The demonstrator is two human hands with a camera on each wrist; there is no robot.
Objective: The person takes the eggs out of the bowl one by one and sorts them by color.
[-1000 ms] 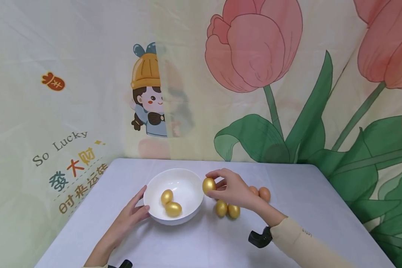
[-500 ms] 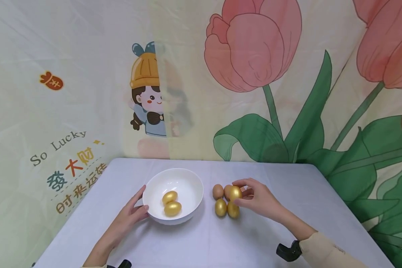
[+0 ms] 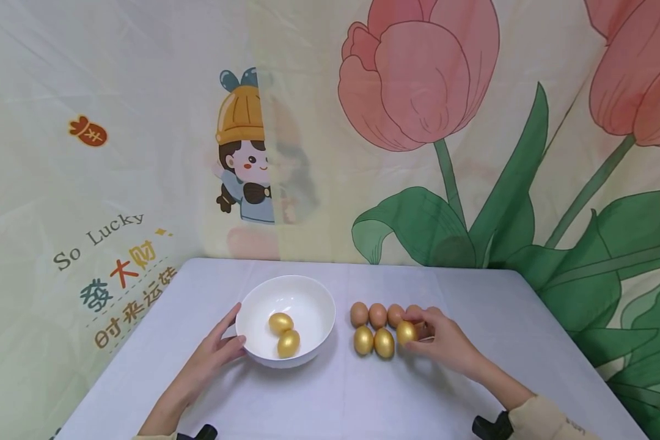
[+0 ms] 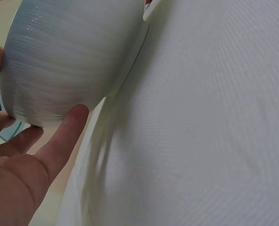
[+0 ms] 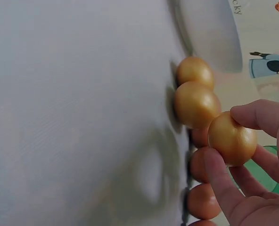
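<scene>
A white bowl stands on the table, holding two golden eggs. My left hand rests spread fingers and thumb against the bowl's left outer side; the left wrist view shows the thumb low on the wall. Right of the bowl, my right hand pinches a third golden egg between thumb and fingertips. That egg is close beside two golden eggs lying in the front row. Behind them runs a row of several brown eggs, the rightmost partly hidden by my right fingers.
A white cloth covers the table. Behind it hangs a backdrop printed with large tulips and a cartoon figure. Each wrist carries a black camera mount, the right one near the table's front.
My right hand has carried its golden egg from beside the bowl's rim rightward to the end of the front row. The two eggs in the bowl have rolled slightly. The left hand has stayed put.
</scene>
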